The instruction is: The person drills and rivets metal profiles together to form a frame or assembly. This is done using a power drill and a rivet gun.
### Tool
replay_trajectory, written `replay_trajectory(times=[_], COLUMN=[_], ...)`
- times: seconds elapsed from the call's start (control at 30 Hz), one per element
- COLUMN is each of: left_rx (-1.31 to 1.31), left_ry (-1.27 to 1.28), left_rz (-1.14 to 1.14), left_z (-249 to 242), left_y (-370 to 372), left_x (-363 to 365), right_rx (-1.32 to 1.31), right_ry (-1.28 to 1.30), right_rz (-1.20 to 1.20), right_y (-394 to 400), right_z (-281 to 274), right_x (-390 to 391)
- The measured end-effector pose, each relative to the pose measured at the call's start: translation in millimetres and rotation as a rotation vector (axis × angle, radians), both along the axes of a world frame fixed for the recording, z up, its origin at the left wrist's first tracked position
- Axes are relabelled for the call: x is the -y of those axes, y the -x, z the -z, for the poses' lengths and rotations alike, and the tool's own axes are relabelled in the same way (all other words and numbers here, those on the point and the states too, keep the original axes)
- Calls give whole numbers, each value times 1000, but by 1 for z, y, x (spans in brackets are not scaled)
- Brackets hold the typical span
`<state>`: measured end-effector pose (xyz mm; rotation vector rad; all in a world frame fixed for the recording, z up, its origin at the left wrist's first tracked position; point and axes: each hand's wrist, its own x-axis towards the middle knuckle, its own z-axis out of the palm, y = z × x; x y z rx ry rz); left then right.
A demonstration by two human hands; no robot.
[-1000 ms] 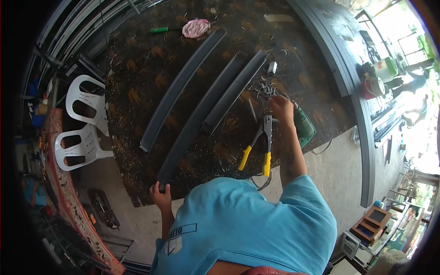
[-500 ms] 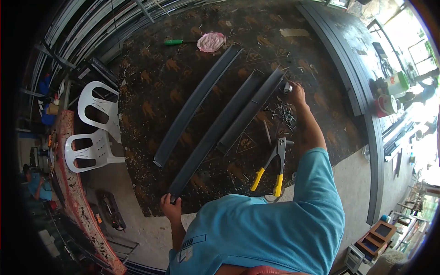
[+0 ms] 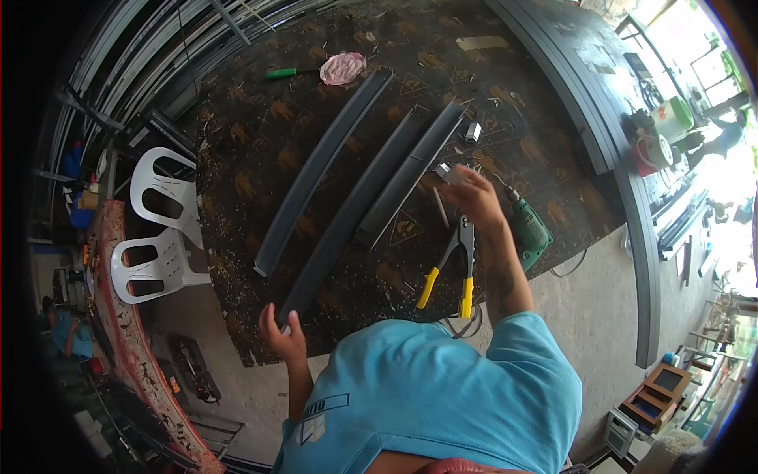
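Observation:
My left hand [image 3: 284, 338] is at the near end of a long dark grey metal channel [image 3: 347, 197], thumb and fingers spread on either side of it, open. My right hand [image 3: 476, 199] hovers over loose rivets, which it mostly hides. Its fingers are closed on a small shiny metal piece [image 3: 450, 172]; the grip is partly blurred. A similar small metal piece [image 3: 473, 132] lies beyond it. Beside the long channel is a shorter dark channel [image 3: 414, 170]. A yellow-handled hand riveter [image 3: 454, 265] lies near my right forearm, with a green drill [image 3: 530, 233] to its right.
Another dark channel [image 3: 320, 174] lies on the left of the worktable [image 3: 229, 261]. A green-handled tool [image 3: 281, 73] and a pink cloth [image 3: 343, 69] are toward the back. Long grey profiles [image 3: 553, 79] run along the right. White plastic chairs [image 3: 162, 261] stand at the left edge.
My right hand has left the small metal piece on the table and come back toward me with a shiny piece at its fingers. My left hand's fingers have opened from the channel's end.

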<state>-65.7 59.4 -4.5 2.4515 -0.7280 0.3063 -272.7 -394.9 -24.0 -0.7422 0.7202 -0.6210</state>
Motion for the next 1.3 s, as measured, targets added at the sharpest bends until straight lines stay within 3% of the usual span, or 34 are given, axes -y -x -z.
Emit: replay_trajectory(times=[0.13, 0.2, 0.3, 0.47, 0.6, 0.67, 1.0, 1.07, 1.17, 1.3], left_rx=[-185, -413, -493, -531, -501, -934, -1152, -1203, -1169, -1128], left_ry=[158, 236, 241, 247, 254, 349, 386, 420, 418, 419], left_rz=[267, 401, 561, 604, 580, 478, 444, 375, 394, 401], left_z=[-22, -21, -52, -63, -58, -58, -69, -76, -74, -72], left_y=[18, 27, 47, 57, 51, 51, 50, 53, 51, 54], left_x=[49, 69, 102, 116, 113, 111, 109, 112, 114, 117], right_rx=[140, 114, 16, -126, -50, 37, -146, -150, -116, -127], right_ry=[-105, -149, -171, 44, 104, 125, 417, 805, 1012, 780], right_rz=[-134, -233, -413, -601, -644, -714, -564, -399, -273, -306], right_y=[-7, -15, -25, -30, -19, -13, -19, -20, -24, -25], right_z=[-3, -18, -28, -51, -76, -79, -85, -86, -75, -77], right_x=[-76, -117, -165, -206, -204, -201, -213, -216, -217, -222])
